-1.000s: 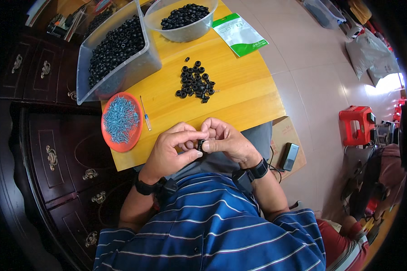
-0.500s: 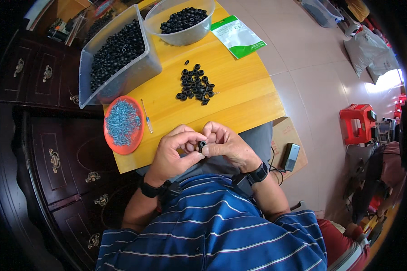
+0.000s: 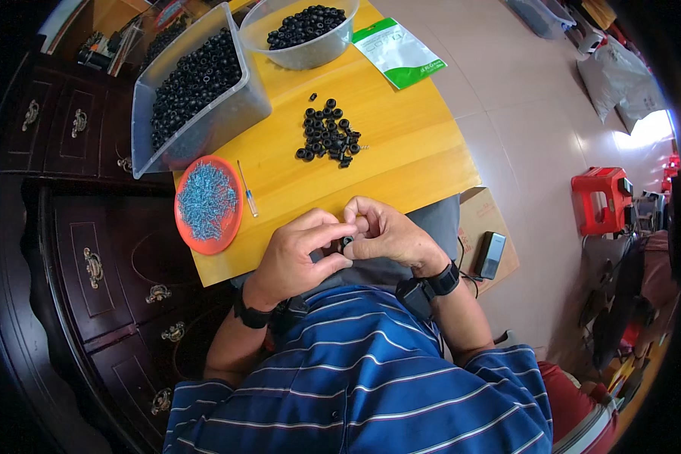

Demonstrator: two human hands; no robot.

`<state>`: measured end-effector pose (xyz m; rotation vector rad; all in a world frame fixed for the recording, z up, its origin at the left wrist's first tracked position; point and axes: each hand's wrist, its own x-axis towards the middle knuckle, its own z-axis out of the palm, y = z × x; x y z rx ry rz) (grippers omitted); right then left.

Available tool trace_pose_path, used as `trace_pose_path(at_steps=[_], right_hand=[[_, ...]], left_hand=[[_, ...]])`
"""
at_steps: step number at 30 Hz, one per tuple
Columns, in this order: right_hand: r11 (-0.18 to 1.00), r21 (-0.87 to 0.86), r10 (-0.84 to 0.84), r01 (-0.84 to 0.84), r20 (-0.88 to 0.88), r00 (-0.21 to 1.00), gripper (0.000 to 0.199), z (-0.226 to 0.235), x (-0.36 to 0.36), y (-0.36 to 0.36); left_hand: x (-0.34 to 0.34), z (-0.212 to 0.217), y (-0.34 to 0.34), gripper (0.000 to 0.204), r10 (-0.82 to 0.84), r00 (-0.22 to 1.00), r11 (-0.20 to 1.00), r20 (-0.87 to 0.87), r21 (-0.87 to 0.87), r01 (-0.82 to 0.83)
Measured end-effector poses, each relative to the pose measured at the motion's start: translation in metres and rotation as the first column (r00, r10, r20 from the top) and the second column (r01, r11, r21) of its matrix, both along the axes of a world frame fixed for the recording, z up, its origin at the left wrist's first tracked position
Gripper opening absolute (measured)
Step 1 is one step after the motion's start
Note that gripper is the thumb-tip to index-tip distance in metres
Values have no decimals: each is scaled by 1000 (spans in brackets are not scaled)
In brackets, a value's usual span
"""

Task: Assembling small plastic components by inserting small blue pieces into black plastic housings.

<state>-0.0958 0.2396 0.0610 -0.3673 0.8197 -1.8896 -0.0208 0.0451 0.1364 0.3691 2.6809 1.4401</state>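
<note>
A small black ring-shaped part [image 3: 346, 242], likely plastic, is between my two hands just over my lap. My right hand [image 3: 392, 236] pinches it with the thumb against the bent fingers. My left hand [image 3: 296, 253] closes on it from the other side, index finger above and thumb below; its other fingers are partly hidden. On the yellow wooden table [image 3: 408, 159], beyond my hands, lies a loose pile of black parts [image 3: 327, 134]. An orange-red plate [image 3: 236, 219] heaped with small silvery-blue screws [image 3: 206, 200] sits left of my hands, beside a thin screwdriver [image 3: 248, 193].
A clear rectangular bin [image 3: 204, 125] full of black parts stands at the far left, next to a round clear tub [image 3: 303, 57] of the same. A green-and-white packet [image 3: 401, 54] lies on the table. Dark drawers [image 3: 91, 265] flank the left; a red stool [image 3: 601, 200] stands right.
Both hands have shifted slightly right with the black part. The part has turned and shows less between the fingers. The pile, plate and bins stay in place.
</note>
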Motion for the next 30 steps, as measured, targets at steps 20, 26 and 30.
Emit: trace_pose_path(at_steps=[20, 26, 30], right_hand=[[993, 106, -49, 46, 22, 999, 27, 2, 7, -9], [991, 108, -74, 74, -2, 997, 26, 8, 11, -15], [988, 123, -95, 97, -23, 995, 26, 14, 8, -17]], left_hand=[[-1, -2, -5, 33, 108, 990, 994, -89, 21, -106], [-1, -6, -10, 27, 119, 980, 993, -161, 6, -119], [-5, -3, -11, 25, 127, 976, 992, -179, -2, -129]])
